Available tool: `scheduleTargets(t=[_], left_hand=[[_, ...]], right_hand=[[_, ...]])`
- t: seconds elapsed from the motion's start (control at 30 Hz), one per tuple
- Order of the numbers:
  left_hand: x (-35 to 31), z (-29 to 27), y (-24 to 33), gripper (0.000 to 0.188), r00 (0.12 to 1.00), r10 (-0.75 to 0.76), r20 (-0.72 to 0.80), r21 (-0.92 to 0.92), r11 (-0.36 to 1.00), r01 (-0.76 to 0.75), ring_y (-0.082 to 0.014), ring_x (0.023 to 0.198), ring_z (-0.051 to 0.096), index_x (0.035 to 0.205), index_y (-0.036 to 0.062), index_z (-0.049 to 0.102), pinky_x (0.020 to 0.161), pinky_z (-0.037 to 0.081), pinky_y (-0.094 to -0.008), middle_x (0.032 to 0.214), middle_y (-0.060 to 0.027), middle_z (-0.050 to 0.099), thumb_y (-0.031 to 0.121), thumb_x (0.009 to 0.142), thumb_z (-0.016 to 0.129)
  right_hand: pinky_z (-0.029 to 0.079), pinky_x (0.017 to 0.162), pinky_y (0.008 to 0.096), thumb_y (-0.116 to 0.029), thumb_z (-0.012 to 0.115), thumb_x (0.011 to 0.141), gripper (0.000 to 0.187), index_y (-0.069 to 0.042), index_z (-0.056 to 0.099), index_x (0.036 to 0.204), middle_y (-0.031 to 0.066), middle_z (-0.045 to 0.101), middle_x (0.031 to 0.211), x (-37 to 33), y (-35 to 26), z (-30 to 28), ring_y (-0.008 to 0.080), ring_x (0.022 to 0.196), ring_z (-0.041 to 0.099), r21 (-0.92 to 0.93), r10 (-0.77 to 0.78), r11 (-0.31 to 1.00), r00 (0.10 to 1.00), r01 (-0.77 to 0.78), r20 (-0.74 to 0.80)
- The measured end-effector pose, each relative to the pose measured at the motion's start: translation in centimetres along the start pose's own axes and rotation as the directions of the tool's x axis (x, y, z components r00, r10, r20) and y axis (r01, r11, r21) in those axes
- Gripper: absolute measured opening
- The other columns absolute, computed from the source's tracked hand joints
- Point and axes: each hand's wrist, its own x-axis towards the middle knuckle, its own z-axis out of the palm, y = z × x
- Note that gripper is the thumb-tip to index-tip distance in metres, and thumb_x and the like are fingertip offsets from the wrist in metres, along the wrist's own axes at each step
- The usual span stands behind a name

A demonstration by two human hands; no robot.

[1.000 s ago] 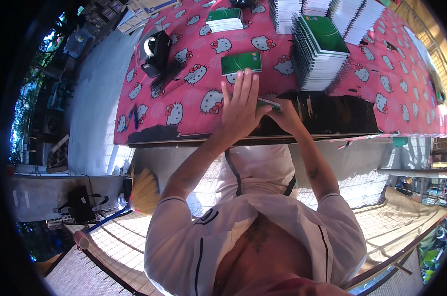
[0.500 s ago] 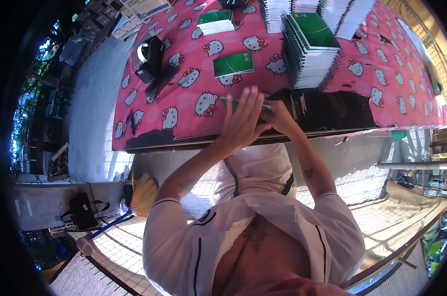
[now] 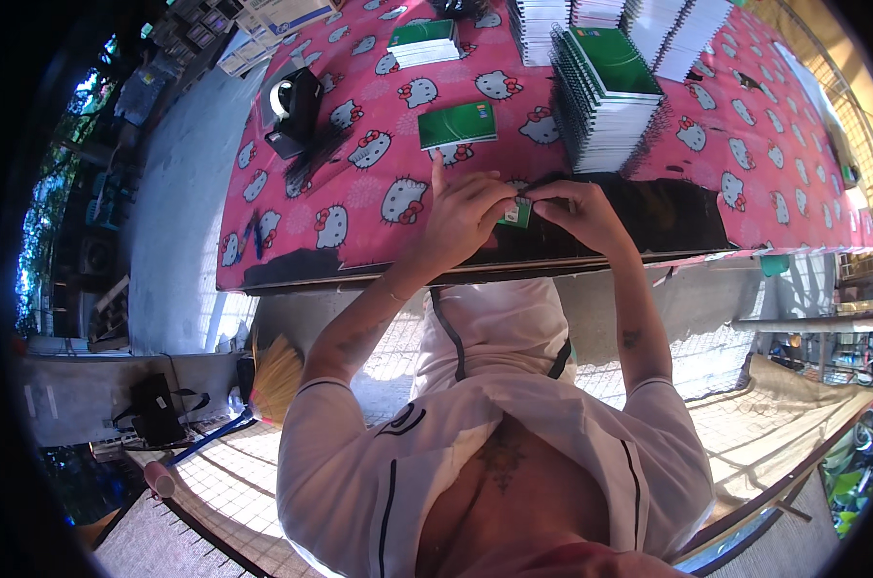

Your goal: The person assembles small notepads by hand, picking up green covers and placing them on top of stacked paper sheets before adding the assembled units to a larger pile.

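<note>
A small green-covered notebook (image 3: 521,216) lies near the table's front edge, mostly hidden under my hands. My left hand (image 3: 463,214) comes over it from the left, thumb and fingers pinched at its far edge, one finger sticking out away from me. From the right, my right hand (image 3: 587,214) bends in, its thumb and fingertips closed at the same far edge. The fingertips of both hands almost meet there; any small part between them cannot be made out. Just beyond lies another green notebook (image 3: 458,125), flat on the pink patterned cloth.
A tall stack of spiral-bound green notebooks (image 3: 610,72) stands far right, with more white-paged stacks (image 3: 541,29) behind. A short notebook pile (image 3: 424,43) sits at the back. On the left are a black tape dispenser (image 3: 295,114), a dark heap of thin strands (image 3: 311,159) and blue pens (image 3: 252,237).
My left hand has gone from flat, fingers stretched over the notebook, to a pinch at its far edge. My right hand has shifted right and turned inward; more green cover shows.
</note>
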Motion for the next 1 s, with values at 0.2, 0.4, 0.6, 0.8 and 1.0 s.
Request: scheduleTargets(t=[0.2,0.4,0.6,0.8,1.0], left_hand=[[0.5,-0.3,0.2,0.018,0.999,-0.022,0.031,-0.043,0.999,0.024,-0.0223,0.100,0.066,0.102,0.0114,0.068,0.111,0.024,-0.0538,0.096,-0.0027,0.070,0.019,0.086,0.072],[0.8,-2.2,1.1,0.023,0.991,-0.007,0.134,0.058,0.998,-0.001,-0.0307,0.087,0.063,0.104,0.0067,0.067,0.075,0.051,-0.0422,0.087,-0.0078,0.065,0.011,0.082,0.069],[8.4,-7.0,2.9,0.024,0.976,0.180,-0.120,0.052,0.983,-0.174,-0.0310,0.091,0.065,0.100,0.0044,0.068,0.079,0.052,-0.0409,0.096,-0.0097,0.069,-0.004,0.078,0.066],[20.7,-2.3,0.6,0.022,0.883,0.333,-0.331,-0.257,0.868,-0.424,-0.0303,0.122,0.060,0.102,0.0006,0.066,0.101,0.050,-0.0380,0.114,-0.0151,0.070,-0.008,0.082,0.061],[21.2,2.4,-2.3,0.028,0.958,0.266,-0.111,-0.442,0.850,-0.287,-0.0310,0.124,0.059,0.105,0.0019,0.067,0.096,0.054,-0.0379,0.118,-0.0165,0.069,-0.009,0.082,0.054]], right_hand=[[0.051,0.066,0.0309,-0.006,0.072,0.082,0.012,0.000,0.070,0.093,0.0085,0.069,0.080,1.2,0.6,-0.6,0.0155,0.073,0.067,-0.057,-0.133,0.989,0.988,0.138,0.079],[0.050,0.063,0.0357,-0.001,0.070,0.070,0.015,-0.001,0.059,0.080,0.0098,0.061,0.071,1.4,-0.6,1.6,0.0253,0.068,0.065,-0.323,-0.239,0.929,0.959,0.180,-0.154],[0.049,0.086,0.0367,-0.015,0.072,0.084,0.031,-0.003,0.062,0.111,0.0134,0.066,0.108,-0.1,-6.6,-1.9,0.0283,0.098,0.064,-0.393,-0.449,0.881,0.733,0.265,-0.512],[0.045,0.097,0.0348,-0.018,0.076,0.087,0.059,0.003,0.052,0.136,0.0155,0.063,0.124,2.5,-5.9,-10.9,0.0231,0.114,0.059,-0.275,-0.290,0.951,0.718,0.142,-0.633],[0.048,0.092,0.0269,-0.012,0.072,0.091,0.055,0.007,0.051,0.138,0.0138,0.065,0.121,4.2,-3.0,-12.4,0.0136,0.106,0.061,0.004,-0.124,0.990,0.866,0.144,-0.484]])
